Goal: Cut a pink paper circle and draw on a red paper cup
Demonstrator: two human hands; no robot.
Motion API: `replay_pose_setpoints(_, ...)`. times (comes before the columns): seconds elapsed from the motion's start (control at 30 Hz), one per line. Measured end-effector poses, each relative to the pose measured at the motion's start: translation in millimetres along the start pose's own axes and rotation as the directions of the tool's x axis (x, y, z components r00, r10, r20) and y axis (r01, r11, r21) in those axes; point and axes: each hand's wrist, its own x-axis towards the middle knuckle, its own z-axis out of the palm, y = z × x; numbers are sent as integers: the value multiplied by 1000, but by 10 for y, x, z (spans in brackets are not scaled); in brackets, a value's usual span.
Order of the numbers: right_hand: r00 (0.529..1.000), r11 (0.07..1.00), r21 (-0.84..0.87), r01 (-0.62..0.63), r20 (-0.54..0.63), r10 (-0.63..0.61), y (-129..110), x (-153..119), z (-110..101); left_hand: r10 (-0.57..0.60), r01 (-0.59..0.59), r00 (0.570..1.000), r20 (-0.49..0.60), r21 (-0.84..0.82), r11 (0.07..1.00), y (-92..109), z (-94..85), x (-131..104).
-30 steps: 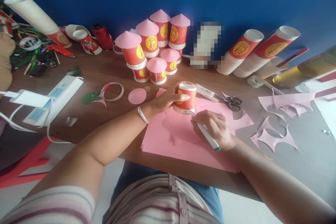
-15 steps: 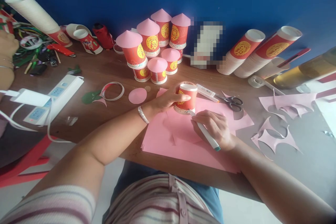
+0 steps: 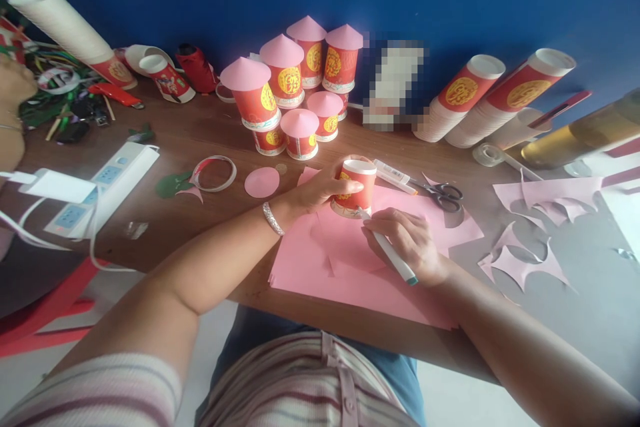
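My left hand (image 3: pixel 327 185) is closed around a red paper cup (image 3: pixel 361 195) with a yellow print, which is turned bottom up over the pink paper sheets (image 3: pixel 315 260). Dark marks show on the cup's white lower band. A white marker (image 3: pixel 395 257) with a teal end is pinched in my right hand (image 3: pixel 407 240), its tip at that band. Behind the cup lie a second marker (image 3: pixel 393 179) with an orange end and dark-handled scissors (image 3: pixel 445 197).
Several red cups with pink cone roofs (image 3: pixel 283 70) stand at the back. Cup stacks (image 3: pixel 463 97) lean on the right, near paper scraps (image 3: pixel 535 263) and a tape roll (image 3: pixel 487 155). Leftward are a power strip (image 3: pixel 105 187), a pink disc (image 3: pixel 263 182) and another person's hand (image 3: pixel 17 83).
The marker tip has shifted slightly left along the cup's lower band, with my right hand moving a little. My left hand keeps its hold on the cup.
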Motion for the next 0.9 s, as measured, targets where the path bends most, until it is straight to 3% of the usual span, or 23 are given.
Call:
replay_pose_setpoints(0.4,999,998,-46,-36,-38,34,24,-22,19,27,-19,996,86,-90,996,-113,-61,47)
replay_pose_setpoints(0.6,997,996,-73,-58,-54,54,8,-10,10,-23,23,1000,2,-94,995,-61,-10,25)
replay_pose_setpoints(0.9,996,995,-72,-71,-58,67,-13,-15,19,26,-15,997,71,-156,988,-157,-67,65)
